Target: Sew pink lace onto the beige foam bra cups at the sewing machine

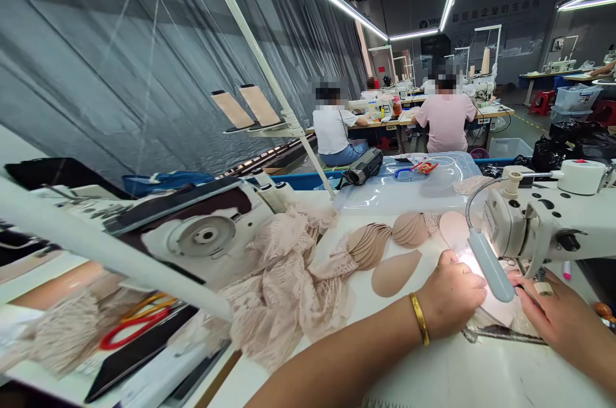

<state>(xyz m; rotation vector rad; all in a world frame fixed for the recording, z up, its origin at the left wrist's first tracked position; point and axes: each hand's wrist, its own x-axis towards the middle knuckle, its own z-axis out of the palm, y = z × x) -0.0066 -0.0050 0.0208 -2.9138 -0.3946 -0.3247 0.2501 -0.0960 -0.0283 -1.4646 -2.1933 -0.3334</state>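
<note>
A pale pink cup-shaped fabric piece (498, 310) lies at the needle end of the white sewing machine (505, 215), partly hidden by a grey lamp head (491, 267). From the left, my left hand (452, 299) holds the piece with curled fingers, a gold bangle at its wrist. My right hand (553, 308) pinches the piece's right side between thumb and forefinger, close under the machine head. A loose beige cup piece (395, 273) rests left of my hands. Behind it are fanned stacks of beige cup pieces (369, 245) and crumpled pale lace (283, 280).
Red-handled scissors (135, 328) lie at the lower left near a dark flat panel (139, 353). A thread stand with two beige cones (260, 105) rises on the left. Beyond the clear plastic lid (409, 183), two people sit at other machines. Black bags (577, 142) stand at right.
</note>
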